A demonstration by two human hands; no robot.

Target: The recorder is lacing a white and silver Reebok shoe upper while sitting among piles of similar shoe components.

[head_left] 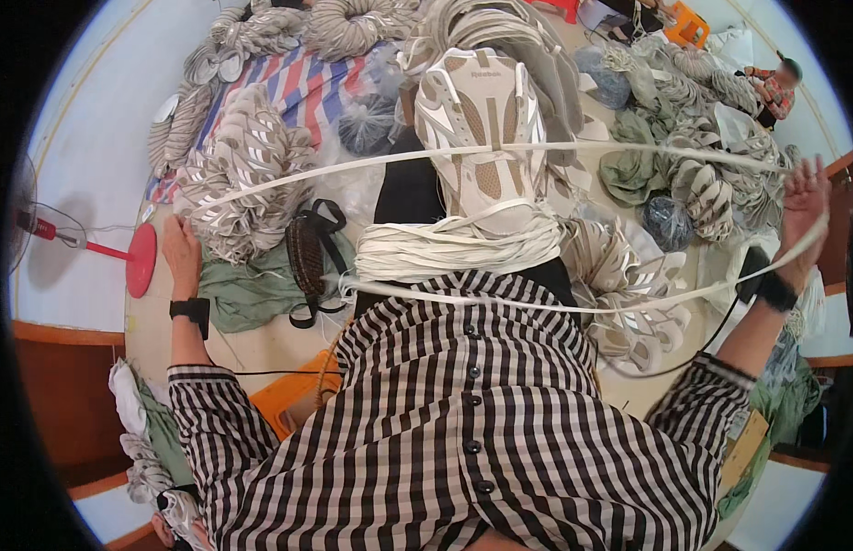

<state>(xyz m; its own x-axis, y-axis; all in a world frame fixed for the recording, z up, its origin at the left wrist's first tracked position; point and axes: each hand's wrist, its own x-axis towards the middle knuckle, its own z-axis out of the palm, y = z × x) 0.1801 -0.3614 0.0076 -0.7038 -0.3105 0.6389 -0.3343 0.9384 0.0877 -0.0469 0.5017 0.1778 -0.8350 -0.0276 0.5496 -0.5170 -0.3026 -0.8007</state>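
Observation:
A long cream shoelace (353,163) runs nearly straight across, passing through the tongue area of a beige and white shoe upper (481,110) standing in front of me. Far out at the left, my left hand (181,246) is closed at one end of the lace; its fingertips are partly hidden against the shoe parts behind. My right hand (803,204), raised at the far right, has the lace hooked round it. From there the lace swings back in a slack curve to my lap. A thick bundle of cream laces (458,248) lies across my lap, below the shoe upper.
Coiled strings of shoe uppers (247,174) are heaped at the left, with more uppers (628,285) at the right. A dark pouch (307,262) lies beside my lap. A red-based fan (141,260) stands left. Another person (777,90) is at the far right.

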